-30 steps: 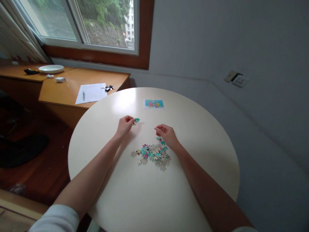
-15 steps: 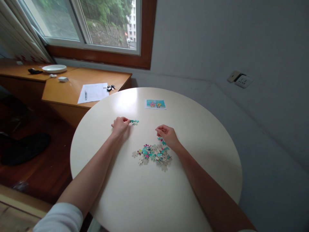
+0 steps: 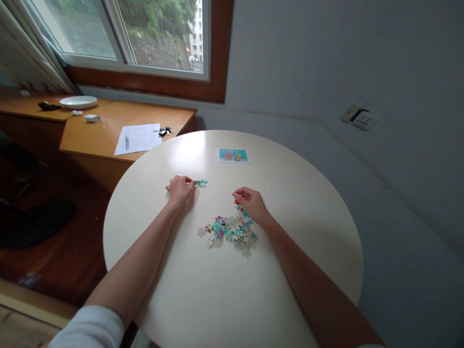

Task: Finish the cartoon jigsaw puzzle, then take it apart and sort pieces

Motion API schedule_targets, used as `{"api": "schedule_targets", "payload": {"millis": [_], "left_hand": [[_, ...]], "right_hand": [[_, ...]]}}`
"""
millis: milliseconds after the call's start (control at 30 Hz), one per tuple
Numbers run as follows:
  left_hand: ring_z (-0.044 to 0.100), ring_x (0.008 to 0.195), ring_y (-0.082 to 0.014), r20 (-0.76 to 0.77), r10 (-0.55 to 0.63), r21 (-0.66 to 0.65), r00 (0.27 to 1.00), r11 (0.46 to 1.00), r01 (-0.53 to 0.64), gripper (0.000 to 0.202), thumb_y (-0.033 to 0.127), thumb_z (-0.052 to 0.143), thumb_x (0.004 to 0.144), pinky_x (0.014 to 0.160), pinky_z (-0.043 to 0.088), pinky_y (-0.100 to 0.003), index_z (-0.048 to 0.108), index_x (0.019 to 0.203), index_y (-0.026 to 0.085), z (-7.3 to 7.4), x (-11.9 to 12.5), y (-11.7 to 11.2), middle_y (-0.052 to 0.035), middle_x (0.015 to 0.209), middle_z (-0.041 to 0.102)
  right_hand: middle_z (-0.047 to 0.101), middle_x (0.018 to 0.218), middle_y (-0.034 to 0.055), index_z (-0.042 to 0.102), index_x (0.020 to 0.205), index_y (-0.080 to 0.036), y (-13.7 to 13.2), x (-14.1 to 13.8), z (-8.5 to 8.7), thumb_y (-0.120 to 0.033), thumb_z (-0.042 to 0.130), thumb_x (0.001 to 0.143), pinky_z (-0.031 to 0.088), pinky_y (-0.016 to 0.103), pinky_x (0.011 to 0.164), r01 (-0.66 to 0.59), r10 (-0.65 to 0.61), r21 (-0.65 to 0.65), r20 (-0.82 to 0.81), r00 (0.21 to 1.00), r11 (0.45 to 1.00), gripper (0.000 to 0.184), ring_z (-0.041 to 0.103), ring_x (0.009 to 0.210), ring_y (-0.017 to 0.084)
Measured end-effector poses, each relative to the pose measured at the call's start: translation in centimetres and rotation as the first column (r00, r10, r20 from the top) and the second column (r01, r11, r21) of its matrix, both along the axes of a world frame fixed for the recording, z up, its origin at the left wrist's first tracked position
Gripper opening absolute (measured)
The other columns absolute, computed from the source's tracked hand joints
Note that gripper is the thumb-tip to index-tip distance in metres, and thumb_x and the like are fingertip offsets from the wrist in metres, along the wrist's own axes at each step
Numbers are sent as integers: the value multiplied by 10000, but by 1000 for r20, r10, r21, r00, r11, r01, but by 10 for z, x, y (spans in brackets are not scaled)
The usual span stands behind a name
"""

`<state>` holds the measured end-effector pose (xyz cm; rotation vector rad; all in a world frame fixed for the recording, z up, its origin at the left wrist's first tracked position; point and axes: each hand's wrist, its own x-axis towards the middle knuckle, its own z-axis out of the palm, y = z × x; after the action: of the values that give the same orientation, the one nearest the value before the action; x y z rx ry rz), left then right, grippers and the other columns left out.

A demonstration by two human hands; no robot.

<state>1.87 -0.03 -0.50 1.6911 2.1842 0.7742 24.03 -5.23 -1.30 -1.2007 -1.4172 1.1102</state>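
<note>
Across the round table (image 3: 232, 295), most puzzle pieces sit in a loose pile (image 3: 232, 233), so plenty seems left. The right hand (image 3: 250, 200) curls narrowly beside it, the left hand (image 3: 180, 189) at one small patch (image 3: 202, 183); whether either pinches a piece, I can't tell.

A small cluster of teal and pale jigsaw pieces (image 3: 202, 184) lies flat just left of the frame's centre. Below centre, a loose jigsaw pile (image 3: 235, 233) spreads, pieces overlapping, some plain greyish, others printed teal, pink and yellow.
</note>
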Motion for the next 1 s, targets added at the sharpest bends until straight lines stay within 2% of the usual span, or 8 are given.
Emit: {"api": "schedule_targets", "payload": {"millis": [600, 1000], "left_hand": [[538, 1017, -318, -53, -14, -14, 999, 1000, 13, 228, 321, 532, 780, 872, 364, -454, 700, 809, 170, 4, 2, -3, -148, 1049, 617], [546, 1008, -296, -93, 9, -18, 996, 1000, -11, 212, 317, 531, 770, 863, 386, -437, 697, 792, 187, 4, 3, -4, -118, 1038, 626]], "right_hand": [[548, 536, -18, 589, 687, -174, 0, -1, 0, -414, 635, 660, 373, 225, 461, -7, 7, 2, -10, 1000, 1000, 245, 498, 517, 107], [548, 545, -22, 585, 699, -174, 0, 0, -1, -419, 611, 674, 375, 217, 461, -13, 13, 3, 20, 1000, 1000, 248, 505, 526, 105]]}}
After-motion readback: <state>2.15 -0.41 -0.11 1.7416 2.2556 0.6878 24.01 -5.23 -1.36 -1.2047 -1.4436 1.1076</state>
